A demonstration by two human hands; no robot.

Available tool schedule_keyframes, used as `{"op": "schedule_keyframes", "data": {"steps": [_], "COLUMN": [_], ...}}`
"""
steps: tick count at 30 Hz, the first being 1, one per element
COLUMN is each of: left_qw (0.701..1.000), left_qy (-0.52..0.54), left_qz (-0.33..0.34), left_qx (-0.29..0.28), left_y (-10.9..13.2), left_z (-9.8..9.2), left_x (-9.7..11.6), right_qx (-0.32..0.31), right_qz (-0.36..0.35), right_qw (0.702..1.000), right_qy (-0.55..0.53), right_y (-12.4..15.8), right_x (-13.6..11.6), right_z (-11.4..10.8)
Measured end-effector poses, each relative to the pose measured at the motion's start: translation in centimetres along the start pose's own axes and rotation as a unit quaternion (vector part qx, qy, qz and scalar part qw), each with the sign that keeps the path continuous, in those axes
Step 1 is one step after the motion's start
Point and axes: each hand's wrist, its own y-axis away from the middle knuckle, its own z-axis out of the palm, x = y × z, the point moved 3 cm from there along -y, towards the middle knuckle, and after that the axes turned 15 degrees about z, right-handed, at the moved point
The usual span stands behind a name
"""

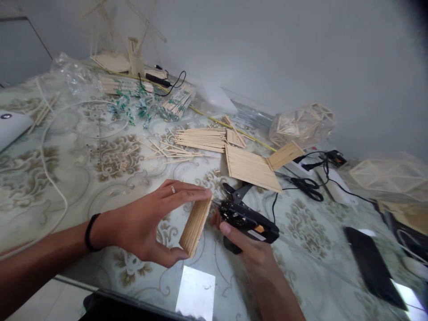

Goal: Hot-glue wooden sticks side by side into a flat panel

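Note:
A small wooden panel [196,226] made of thin sticks is gripped at its top and bottom ends between the thumb and fingers of my left hand [157,220]. My right hand [250,252] is wrapped round a black glue gun [249,222], whose nozzle points left at the panel's upper right edge. Whether the tip touches the panel I cannot tell. Just beyond the glue gun lies a larger stick panel [250,167] with a narrower piece [286,154] standing off its right side.
Loose sticks [200,139] lie behind my hands. Farther back are bagged sticks [179,101] and a yellow measuring tape [214,119]. On the right are a black phone [374,265], coiled cable [307,187] and a power strip [337,186]. A white cable [45,165] runs down the left.

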Motion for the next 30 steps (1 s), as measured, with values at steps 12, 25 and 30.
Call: {"op": "schedule_keyframes", "data": {"steps": [12,25,30], "left_qw": [1.000,1.000,0.999], "left_qy": [0.004,-0.006,-0.040], "left_qz": [-0.002,0.015,-0.012], "left_qx": [-0.007,-0.013,0.014], "left_y": [0.0,0.1,0.4], "left_z": [0.0,0.1,-1.3], "left_x": [0.1,0.0,-0.6], "right_qx": [0.002,0.017,0.051], "right_qz": [-0.005,0.009,-0.001], "right_qw": [1.000,0.999,0.999], "right_qy": [-0.015,-0.040,0.005], "right_y": [-0.1,0.0,-0.9], "right_x": [0.1,0.2,0.0], "right_z": [0.0,0.3,-0.1]}}
